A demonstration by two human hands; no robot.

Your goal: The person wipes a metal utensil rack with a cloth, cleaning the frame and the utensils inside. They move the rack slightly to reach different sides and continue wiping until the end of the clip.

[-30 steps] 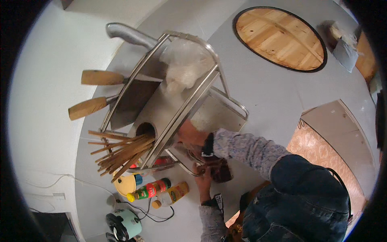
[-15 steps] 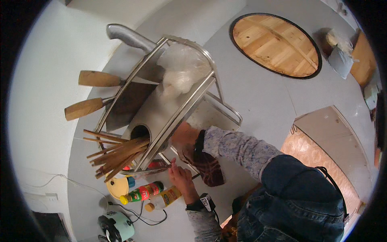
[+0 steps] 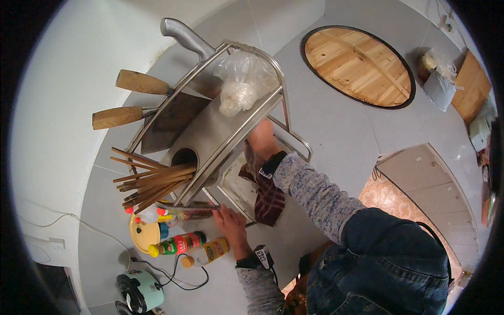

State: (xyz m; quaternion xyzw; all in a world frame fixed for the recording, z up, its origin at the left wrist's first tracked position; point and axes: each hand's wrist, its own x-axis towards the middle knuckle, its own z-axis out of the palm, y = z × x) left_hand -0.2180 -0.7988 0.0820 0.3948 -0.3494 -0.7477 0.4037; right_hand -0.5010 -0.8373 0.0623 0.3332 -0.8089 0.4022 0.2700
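Observation:
My left hand [image 3: 231,223] grips a lower bar of a steel kitchen rack [image 3: 231,147]. My right hand [image 3: 262,137] is inside the rack's lower level with a brown checked cloth [image 3: 268,199] hanging from it toward a tray [image 3: 236,181]; its fingertips are partly hidden. The rack holds a cleaver with a steel handle [image 3: 186,37], two wooden-handled blades [image 3: 139,81], a bundle of chopsticks [image 3: 152,181] in a round holder and a clear plastic bag [image 3: 239,84].
Several bottles [image 3: 178,244], a yellow lidded container [image 3: 142,233] and a mint-green appliance [image 3: 144,291] with cords stand left and below. A round wooden board [image 3: 357,65], bags [image 3: 441,89] and an upright board [image 3: 470,86] are at upper right; a counter opening [image 3: 420,189] is lower right.
My right hand has moved up and deeper along the rack, drawing the cloth upward. My left hand has risen slightly leftward onto the bar. The view has shifted a little.

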